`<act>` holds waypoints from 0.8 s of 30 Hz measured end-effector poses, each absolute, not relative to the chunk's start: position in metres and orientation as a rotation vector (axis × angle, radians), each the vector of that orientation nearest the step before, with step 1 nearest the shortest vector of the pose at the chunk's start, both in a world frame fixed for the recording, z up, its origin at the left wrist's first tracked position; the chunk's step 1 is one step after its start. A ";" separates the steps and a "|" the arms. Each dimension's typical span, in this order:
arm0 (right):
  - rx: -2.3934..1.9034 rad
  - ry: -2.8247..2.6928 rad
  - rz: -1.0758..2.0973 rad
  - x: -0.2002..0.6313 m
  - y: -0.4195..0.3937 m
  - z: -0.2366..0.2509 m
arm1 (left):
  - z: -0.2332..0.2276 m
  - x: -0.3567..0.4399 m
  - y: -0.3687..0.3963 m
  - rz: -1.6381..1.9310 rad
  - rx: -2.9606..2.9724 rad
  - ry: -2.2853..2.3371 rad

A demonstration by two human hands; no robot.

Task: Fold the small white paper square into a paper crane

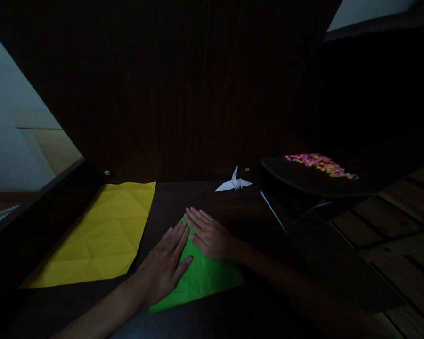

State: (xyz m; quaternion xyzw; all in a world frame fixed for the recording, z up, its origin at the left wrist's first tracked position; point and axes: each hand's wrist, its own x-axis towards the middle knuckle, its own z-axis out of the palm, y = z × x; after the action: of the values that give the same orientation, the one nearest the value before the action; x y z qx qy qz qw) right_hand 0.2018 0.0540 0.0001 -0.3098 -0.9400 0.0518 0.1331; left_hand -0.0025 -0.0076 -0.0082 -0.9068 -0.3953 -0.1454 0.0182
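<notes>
Left hand [164,266] flat, fingers spread, pressing green paper [205,278] | right hand [208,235] also flat on its upper corner | paper sits mid-desk [205,197] | creased yellow sheet [99,235] just left | white paper crane [235,183] behind | dark tray of colourful bits [318,165] off right

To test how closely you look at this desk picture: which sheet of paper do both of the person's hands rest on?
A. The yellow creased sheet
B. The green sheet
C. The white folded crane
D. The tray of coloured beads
B. The left hand and right hand both lie flat on the green sheet, while the yellow sheet lies untouched beside them and the white crane sits farther back.
</notes>
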 end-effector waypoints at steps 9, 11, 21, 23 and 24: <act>-0.892 -2.710 0.168 0.203 0.053 -0.001 | -0.009 -0.003 -0.006 -0.457 -2.833 -1.232; -0.893 -2.705 0.173 0.203 0.053 -0.001 | -0.008 -0.002 -0.006 -0.476 -2.834 -1.230; -0.904 -2.720 0.190 0.202 0.055 -0.003 | -0.005 -0.014 -0.025 -0.453 -2.763 -1.262; -0.903 -2.721 0.186 0.202 0.055 -0.003 | -0.005 -0.017 -0.033 -0.439 -2.731 -1.281; -0.905 -2.721 0.183 0.202 0.054 -0.002 | -0.005 -0.018 -0.037 -0.430 -2.712 -1.285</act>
State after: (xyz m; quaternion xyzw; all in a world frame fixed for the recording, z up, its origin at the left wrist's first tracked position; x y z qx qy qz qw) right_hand 0.2023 0.0545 -0.0021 -0.3122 -0.9384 0.0630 0.1339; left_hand -0.0180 -0.0371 -0.0055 -0.8932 -0.4233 -0.1415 0.0550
